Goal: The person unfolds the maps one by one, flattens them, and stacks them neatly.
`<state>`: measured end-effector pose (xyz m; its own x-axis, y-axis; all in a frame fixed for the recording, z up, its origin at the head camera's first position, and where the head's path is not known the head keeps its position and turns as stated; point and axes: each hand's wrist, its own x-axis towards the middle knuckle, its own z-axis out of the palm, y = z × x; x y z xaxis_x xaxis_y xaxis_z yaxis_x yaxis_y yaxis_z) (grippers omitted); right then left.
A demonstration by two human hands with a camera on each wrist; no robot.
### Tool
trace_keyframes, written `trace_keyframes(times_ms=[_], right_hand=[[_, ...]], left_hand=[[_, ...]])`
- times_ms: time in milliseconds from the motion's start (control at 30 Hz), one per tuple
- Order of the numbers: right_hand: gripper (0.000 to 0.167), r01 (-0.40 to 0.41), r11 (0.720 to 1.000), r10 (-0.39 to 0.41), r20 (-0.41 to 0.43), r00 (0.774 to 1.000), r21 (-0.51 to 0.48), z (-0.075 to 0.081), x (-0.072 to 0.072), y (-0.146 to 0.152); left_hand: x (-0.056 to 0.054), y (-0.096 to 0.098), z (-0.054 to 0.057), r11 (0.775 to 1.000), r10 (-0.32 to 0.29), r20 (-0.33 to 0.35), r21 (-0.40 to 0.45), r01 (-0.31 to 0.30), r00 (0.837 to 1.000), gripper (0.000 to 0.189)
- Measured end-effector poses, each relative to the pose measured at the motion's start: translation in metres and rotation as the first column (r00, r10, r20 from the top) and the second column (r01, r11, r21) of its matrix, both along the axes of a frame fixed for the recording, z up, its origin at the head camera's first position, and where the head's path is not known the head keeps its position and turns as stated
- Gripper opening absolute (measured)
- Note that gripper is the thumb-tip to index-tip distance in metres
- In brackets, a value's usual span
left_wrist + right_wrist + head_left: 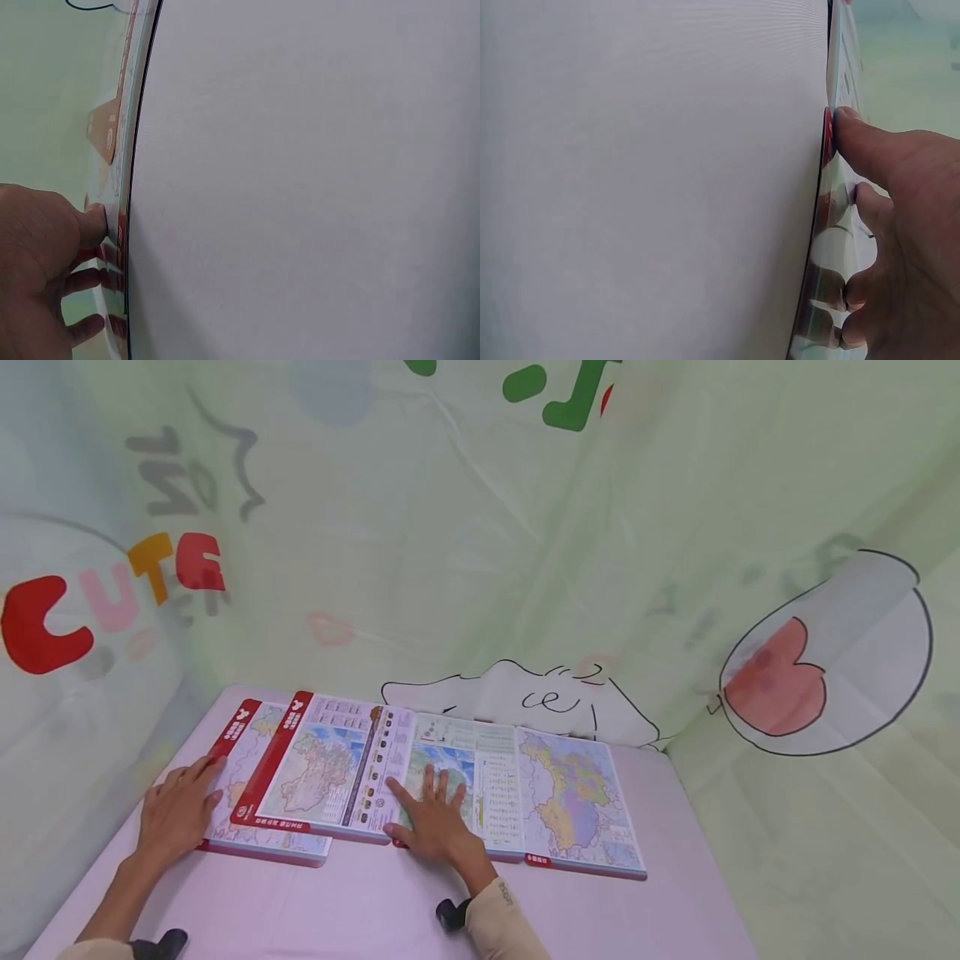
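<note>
Plainly, a pale green fabric curtain (465,543) printed with cartoon figures and "CUTE" lettering rises behind the red-bordered map (318,772). Beneath that map spreads a worktop (570,914) with a pale pink surface. On it the red-bordered map lies printed side up, partly covering a lower map (247,747), whose red edge shows to its left. Directly right of the red-bordered map is a blue-and-green map (495,781), and beyond that, farther right, a multicoloured map (581,802); whether these panels are joined cannot be told.

Just left of the red-bordered map, the left hand (180,797) rests on the lower map's red edge, its fingers loosely bent and slightly apart. Near the red-bordered map's right side, the right hand (435,822) lies on the blue-and-green map, fingers spread wide. Smallest are two black wrist devices (453,914), both nearer the wearer than the red-bordered map.
</note>
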<state>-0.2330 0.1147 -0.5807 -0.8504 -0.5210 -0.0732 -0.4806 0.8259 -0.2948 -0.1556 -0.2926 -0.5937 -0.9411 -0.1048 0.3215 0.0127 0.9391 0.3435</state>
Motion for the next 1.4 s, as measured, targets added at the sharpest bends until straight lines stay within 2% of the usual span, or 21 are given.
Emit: trace_keyframes(times_ms=[67, 233, 367, 567, 767, 900, 967, 1033, 1100, 1133, 1167, 1233, 1267, 1333, 1400], right_hand=[[0.076, 0.003, 1.0, -0.003, 0.007, 1.0, -0.015, -0.009, -0.004, 0.0], [0.077, 0.007, 1.0, -0.007, 0.017, 1.0, -0.017, -0.008, -0.004, 0.0], [0.076, 0.009, 1.0, -0.008, 0.047, 0.999, -0.023, 0.002, -0.001, -0.001], [0.075, 0.008, 0.999, -0.009, 0.021, 1.0, 0.046, 0.023, 0.007, -0.003], [0.076, 0.017, 0.998, -0.018, 0.015, 1.0, 0.068, 0.026, 0.009, -0.004], [0.073, 0.036, 0.999, -0.036, 0.0, 0.999, -0.012, 0.027, 0.011, -0.005], [0.069, 0.054, 0.994, -0.056, -0.022, 0.998, -0.093, 0.03, 0.013, -0.007], [0.063, 0.081, 0.977, -0.094, -0.057, 0.994, -0.195, 0.035, 0.018, -0.009], [0.053, 0.129, 0.934, -0.16, -0.066, 0.985, -0.333, 0.044, 0.022, -0.014], [0.046, 0.153, 0.897, -0.189, -0.046, 0.981, -0.414, 0.048, 0.025, -0.017], [0.04, 0.184, 0.85, -0.209, 0.004, 0.978, -0.493, 0.052, 0.028, -0.02], [0.03, 0.272, 0.723, -0.201, 0.182, 0.962, -0.635, 0.057, 0.035, -0.028], [0.028, 0.328, 0.659, -0.179, 0.282, 0.943, -0.677, 0.058, 0.039, -0.032], [0.026, 0.444, 0.562, -0.12, 0.463, 0.878, -0.698, 0.058, 0.047, -0.041], [0.023, 0.537, 0.517, -0.09, 0.582, 0.808, -0.667, 0.056, 0.056, -0.049]], left_hand=[[0.005, 0.001, -0.002, 1.0, -0.001, -0.011, -0.009, 0.001, 1.0, 0.078], [0.019, 0.006, -0.002, 1.0, 0.004, 0.0, -0.008, -0.004, 1.0, 0.079], [0.028, 0.007, 0.0, 1.0, 0.014, 0.039, -0.02, -0.014, 0.999, 0.079], [0.042, 0.011, 0.002, 0.999, 0.022, 0.071, -0.04, -0.02, 0.997, 0.078], [0.05, 0.012, 0.004, 0.999, 0.025, 0.091, -0.038, -0.022, 0.995, 0.079], [0.051, 0.01, 0.004, 1.0, 0.019, 0.114, -0.003, -0.019, 0.993, 0.084], [0.05, 0.008, 0.006, 0.999, 0.032, 0.13, 0.027, -0.035, 0.991, 0.087], [0.05, 0.008, 0.008, 0.996, 0.057, 0.141, 0.059, -0.066, 0.988, 0.088], [0.05, 0.009, 0.013, 0.991, 0.08, 0.149, 0.093, -0.094, 0.986, 0.087], [0.049, 0.01, 0.016, 0.989, 0.089, 0.154, 0.105, -0.106, 0.984, 0.086], [0.049, 0.01, 0.02, 0.987, 0.094, 0.16, 0.116, -0.113, 0.983, 0.085], [0.048, 0.011, 0.028, 0.983, 0.096, 0.167, 0.136, -0.12, 0.981, 0.083], [0.047, 0.012, 0.032, 0.982, 0.094, 0.174, 0.146, -0.12, 0.98, 0.082], [0.047, 0.013, 0.038, 0.981, 0.088, 0.186, 0.156, -0.118, 0.979, 0.082], [0.046, 0.015, 0.044, 0.979, 0.078, 0.194, 0.169, -0.111, 0.978, 0.08]])
